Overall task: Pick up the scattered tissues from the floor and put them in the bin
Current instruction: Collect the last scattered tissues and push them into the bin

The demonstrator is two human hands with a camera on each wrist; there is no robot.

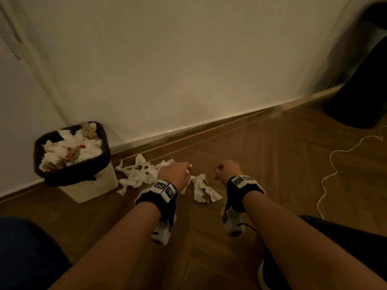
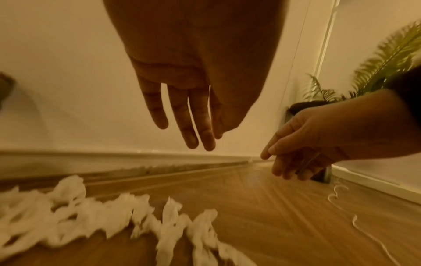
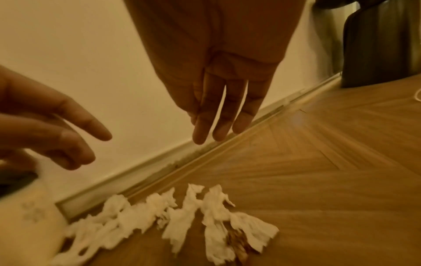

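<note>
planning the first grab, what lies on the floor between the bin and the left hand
Crumpled tissues, strewn from beside the bin toward the left hand, which hangs open above them; the head view shows it.

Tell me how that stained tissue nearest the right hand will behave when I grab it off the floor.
The stained tissue looks crumpled and thin, so it will likely be floppy and very light, collapsing in the fingers. Its edges look ragged, so it may tear if tugged. It lies close against the other tissues, so a loose grab by the right hand might drag a neighbour along.
</note>
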